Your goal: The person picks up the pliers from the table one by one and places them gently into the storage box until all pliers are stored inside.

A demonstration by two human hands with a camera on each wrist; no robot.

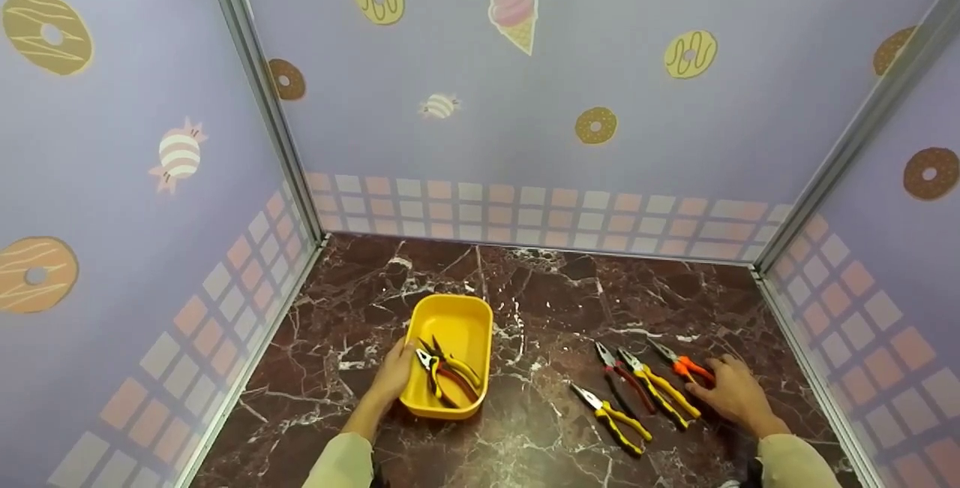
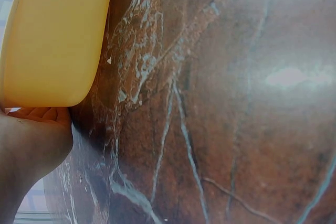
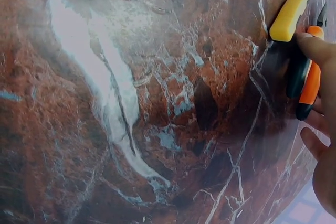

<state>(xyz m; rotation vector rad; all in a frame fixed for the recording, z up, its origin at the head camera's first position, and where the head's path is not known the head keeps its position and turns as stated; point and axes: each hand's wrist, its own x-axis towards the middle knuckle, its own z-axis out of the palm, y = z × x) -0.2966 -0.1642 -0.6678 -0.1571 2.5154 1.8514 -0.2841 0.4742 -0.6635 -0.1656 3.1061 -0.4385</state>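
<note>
My left hand [image 1: 396, 372] grips the left wall of a yellow plastic box [image 1: 484, 338]. In the left wrist view the box [image 2: 55, 40] partly hides the fingers. Inside lie two pairs of pliers, one yellow-and-black [image 1: 459, 369], the other with a pale head and dark red handles [image 1: 429, 365]. On the right, my right hand [image 1: 739, 396] pinches the handles of orange-and-black pliers [image 1: 681, 365], whose jaws point away to the upper left. The right wrist view shows the thumb and fingers around the orange handle [image 3: 311, 85].
Left of the orange pliers lie yellow-and-black pliers [image 1: 654, 381], red-and-black pliers [image 1: 616, 374] and long-nose pliers [image 1: 609, 414] with yellow-and-black handles. The dark red marble-patterned table [image 1: 525, 428] is enclosed by lilac panels [image 1: 540, 150] at the back and both sides.
</note>
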